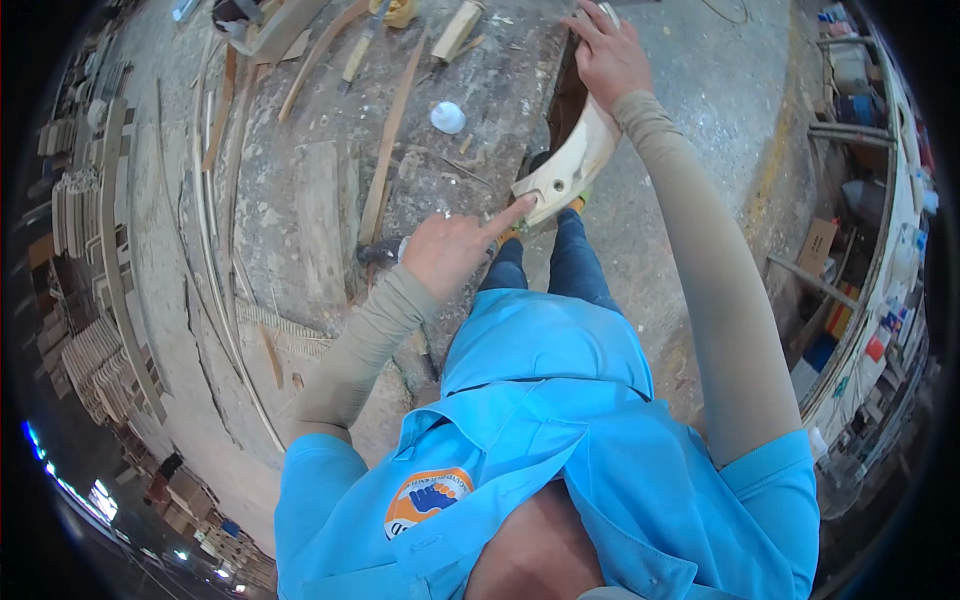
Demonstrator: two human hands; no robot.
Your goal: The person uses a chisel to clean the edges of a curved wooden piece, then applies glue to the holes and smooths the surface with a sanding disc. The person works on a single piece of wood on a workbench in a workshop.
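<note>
A pale, curved wooden piece (578, 160) with a small round hole near its near end reaches out past the right edge of the workbench (470, 155). At its far end, my right hand (614, 62) is closed around it, with the fingers partly hidden. My left hand (447, 250) points at the near end with its index finger stretched out, the fingertip on or right beside the wood. Its other fingers look loosely bent and hold nothing. A dark tool, partly hidden, lies on the bench beside my left wrist.
A white round container (448, 117) stands on the bench among long wooden strips (392, 140), a wood block (458, 30) and a brush-like tool (357, 58). Shelving with mixed goods (852, 135) lines the right side. Stacked wooden parts (95, 355) fill the left.
</note>
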